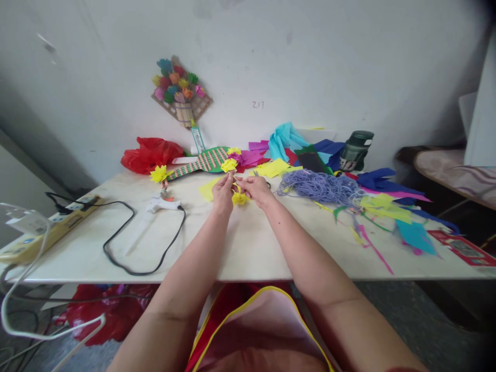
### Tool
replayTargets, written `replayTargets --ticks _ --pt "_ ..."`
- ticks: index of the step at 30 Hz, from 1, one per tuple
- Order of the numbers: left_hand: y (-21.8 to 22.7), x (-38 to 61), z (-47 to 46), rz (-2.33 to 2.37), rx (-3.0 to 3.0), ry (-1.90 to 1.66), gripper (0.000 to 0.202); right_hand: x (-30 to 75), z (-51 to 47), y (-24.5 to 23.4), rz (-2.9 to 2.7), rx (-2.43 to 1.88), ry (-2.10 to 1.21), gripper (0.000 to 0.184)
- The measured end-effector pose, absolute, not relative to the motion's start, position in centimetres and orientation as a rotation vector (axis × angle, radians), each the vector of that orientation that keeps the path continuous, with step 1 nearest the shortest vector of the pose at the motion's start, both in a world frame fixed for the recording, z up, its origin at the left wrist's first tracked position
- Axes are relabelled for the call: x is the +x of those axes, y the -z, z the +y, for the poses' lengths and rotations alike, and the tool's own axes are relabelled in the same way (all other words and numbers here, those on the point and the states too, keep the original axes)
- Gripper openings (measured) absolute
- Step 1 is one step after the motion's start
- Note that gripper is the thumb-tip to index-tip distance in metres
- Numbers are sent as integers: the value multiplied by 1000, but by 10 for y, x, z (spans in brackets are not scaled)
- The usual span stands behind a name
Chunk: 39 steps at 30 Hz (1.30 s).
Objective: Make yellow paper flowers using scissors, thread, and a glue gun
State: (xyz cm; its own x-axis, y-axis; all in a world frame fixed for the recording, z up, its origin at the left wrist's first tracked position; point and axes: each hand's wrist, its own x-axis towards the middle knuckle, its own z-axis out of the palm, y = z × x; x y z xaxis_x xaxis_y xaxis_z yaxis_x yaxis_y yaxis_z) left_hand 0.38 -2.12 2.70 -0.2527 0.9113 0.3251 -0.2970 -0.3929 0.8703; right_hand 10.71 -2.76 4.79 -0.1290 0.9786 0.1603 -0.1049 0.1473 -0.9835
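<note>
In the middle of the table, my left hand point(223, 192) and my right hand point(254, 188) meet, fingertips pinched close together. What they pinch is too small to make out; a bit of yellow shows between them. A yellow paper flower point(240, 199) is just below the fingers, partly behind my right hand; whether it hangs or lies there I cannot tell. Beyond my left fingertips, another yellow flower point(229, 165) sits by the wide end of a green lute-shaped craft point(213, 160) with pink strips. Dark scissor handles point(268, 184) peek out beside my right hand.
A white glue gun point(157, 204) with a black cord lies left, near a power strip point(72, 214). On the right are a heap of purple string point(320, 187), coloured paper scraps point(387, 206) and a dark green bottle point(355, 151). A red plastic bag point(151, 155) sits at the back.
</note>
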Motion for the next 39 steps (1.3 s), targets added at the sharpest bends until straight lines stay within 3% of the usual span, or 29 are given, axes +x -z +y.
replayTargets --ticks 21,28,35,39 --pt "-43 -5 -20 816 1149 -1716 33 93 -34 -51 -1088 -887 -1411 30" --pt "-43 -1 -21 775 1071 -1771 32 92 -28 -43 -1231 -922 -1172 32" --pt "-39 1 -24 818 1008 -1733 47 94 -32 -45 -1411 -1028 -844 32" --pt "-39 5 -26 863 978 -1804 35 95 -30 -41 -1549 -1113 -605 33"
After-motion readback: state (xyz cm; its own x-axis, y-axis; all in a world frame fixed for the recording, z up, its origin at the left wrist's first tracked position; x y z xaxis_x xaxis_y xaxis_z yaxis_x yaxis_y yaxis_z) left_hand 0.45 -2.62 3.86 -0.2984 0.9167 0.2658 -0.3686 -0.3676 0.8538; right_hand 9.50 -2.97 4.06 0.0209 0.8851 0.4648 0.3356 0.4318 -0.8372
